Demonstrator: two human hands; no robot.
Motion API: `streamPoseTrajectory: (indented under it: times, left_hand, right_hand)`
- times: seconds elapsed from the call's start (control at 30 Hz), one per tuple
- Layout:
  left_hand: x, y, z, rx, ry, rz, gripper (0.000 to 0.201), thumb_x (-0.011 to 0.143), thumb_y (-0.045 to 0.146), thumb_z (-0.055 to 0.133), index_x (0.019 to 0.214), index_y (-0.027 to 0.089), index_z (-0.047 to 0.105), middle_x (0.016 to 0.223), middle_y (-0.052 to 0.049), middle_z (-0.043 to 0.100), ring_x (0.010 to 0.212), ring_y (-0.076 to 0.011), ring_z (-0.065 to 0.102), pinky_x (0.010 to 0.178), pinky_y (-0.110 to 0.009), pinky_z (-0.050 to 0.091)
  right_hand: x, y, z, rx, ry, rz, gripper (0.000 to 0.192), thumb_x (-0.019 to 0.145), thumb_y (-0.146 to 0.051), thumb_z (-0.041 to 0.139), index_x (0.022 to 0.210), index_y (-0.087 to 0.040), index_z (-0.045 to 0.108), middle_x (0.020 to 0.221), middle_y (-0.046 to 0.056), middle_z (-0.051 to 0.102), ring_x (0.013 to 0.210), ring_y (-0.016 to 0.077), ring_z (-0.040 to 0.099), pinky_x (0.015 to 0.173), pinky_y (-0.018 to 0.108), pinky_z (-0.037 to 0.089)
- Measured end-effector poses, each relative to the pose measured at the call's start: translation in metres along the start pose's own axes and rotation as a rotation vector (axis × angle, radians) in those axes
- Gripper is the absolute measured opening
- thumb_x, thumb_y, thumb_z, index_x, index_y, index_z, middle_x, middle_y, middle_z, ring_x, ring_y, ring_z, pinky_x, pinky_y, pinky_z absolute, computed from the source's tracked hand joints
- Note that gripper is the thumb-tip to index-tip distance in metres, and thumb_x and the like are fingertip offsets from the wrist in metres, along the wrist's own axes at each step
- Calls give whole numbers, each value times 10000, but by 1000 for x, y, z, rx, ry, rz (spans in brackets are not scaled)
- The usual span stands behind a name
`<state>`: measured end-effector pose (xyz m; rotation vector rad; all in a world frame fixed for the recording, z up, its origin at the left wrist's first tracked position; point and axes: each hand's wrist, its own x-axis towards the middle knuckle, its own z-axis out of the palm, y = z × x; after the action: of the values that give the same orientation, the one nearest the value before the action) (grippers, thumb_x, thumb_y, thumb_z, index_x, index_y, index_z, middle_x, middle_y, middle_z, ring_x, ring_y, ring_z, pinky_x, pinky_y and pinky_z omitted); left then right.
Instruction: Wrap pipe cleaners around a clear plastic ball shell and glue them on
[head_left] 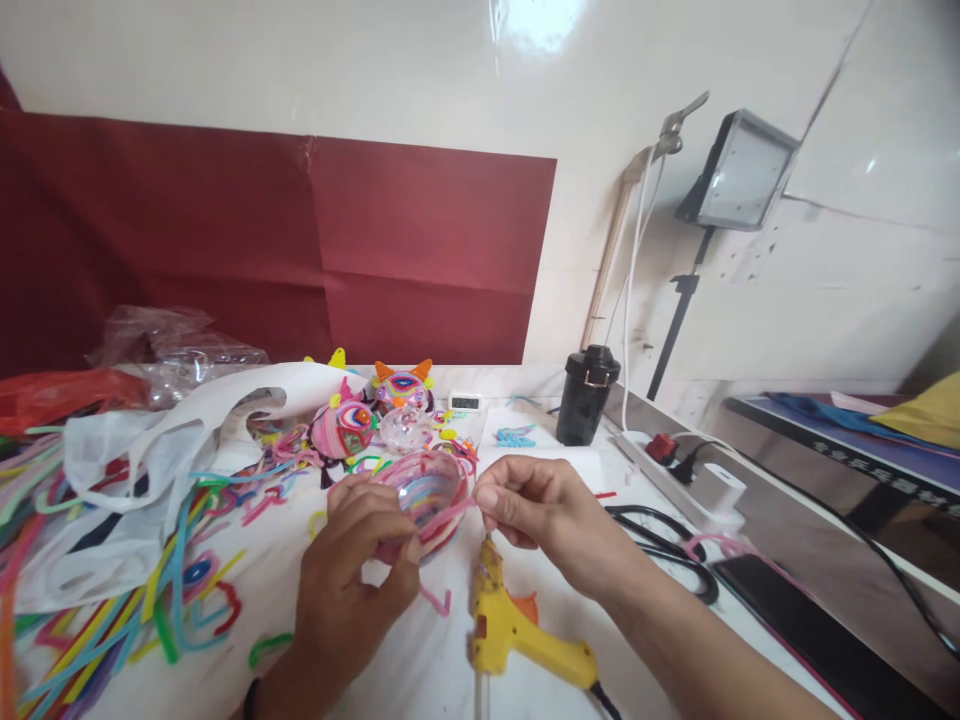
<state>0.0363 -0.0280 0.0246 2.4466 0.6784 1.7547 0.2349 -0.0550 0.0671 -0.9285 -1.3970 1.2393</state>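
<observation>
My left hand (354,560) grips the near side of a small bowl-shaped piece (427,495) wound from striped, many-coloured pipe cleaners. My right hand (534,515) pinches a pink pipe cleaner (452,513) at the bowl's right rim and holds it taut along the edge. A loose pink end (439,600) hangs below the bowl. A yellow glue gun (510,625) lies on the white table (420,660) just under my right wrist, nozzle pointing away from me.
Several loose pipe cleaners (135,610) and a white plastic bag (142,470) fill the left side. Finished colourful figures (375,410) stand behind the bowl. A black cup (589,395), power strip (675,465), black scissors (675,550) and a dark tablet (817,630) lie to the right.
</observation>
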Motion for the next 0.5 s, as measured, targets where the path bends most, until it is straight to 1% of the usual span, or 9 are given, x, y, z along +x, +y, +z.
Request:
streamPoseTrajectory:
  times: [0.07,0.17,0.23,0.3,0.37,0.43,0.5]
  left_hand:
    - [0,-1,0,7,0,-4,180,787,46,558,789,226,562,701,16,587,768,-177,565,802,-392,434]
    - [0,-1,0,32,-1,6,166,787,61,556,776,226,570,692,17,589,754,-177,572,807,-393,433]
    - [0,-1,1,45,-3,22,154,786,73,557,764,225,573,688,17,592,746,-176,578,825,-399,433]
    - [0,0,1,48,-5,35,150,785,77,558,764,225,570,689,18,592,750,-176,579,846,-407,430]
    - [0,0,1,48,-10,34,151,788,75,557,770,226,564,687,18,588,754,-176,575,847,-410,429]
    - [1,1,0,50,-22,30,155,794,74,550,770,227,556,682,17,585,752,-176,572,833,-408,430]
    - [2,2,-2,67,-20,35,159,791,71,549,760,228,552,681,18,593,750,-177,577,837,-411,428]
  right_hand:
    - [0,-1,-3,-86,8,-41,402,712,-523,733,697,-145,597,574,-38,508,484,66,343,463,223,244]
    - [-1,-2,-4,-153,-17,-97,392,761,-524,687,703,-151,582,595,-38,484,514,75,351,474,223,261]
    - [-1,-2,-4,-159,-28,-122,379,781,-517,668,708,-157,571,608,-41,468,523,78,351,473,222,259]
    - [-1,-1,-3,-127,-37,-112,369,783,-508,669,715,-161,562,609,-46,452,524,78,350,473,221,259]
    - [-1,-1,-2,-108,-33,-111,352,793,-491,667,723,-164,557,615,-44,453,535,82,369,487,222,285]
    - [-1,-1,-3,-177,-17,-184,302,840,-451,632,757,-167,571,662,-21,505,588,101,432,540,236,349]
    - [-2,-2,-5,-337,-5,-325,207,884,-374,603,834,-173,606,763,15,574,694,133,505,638,269,415]
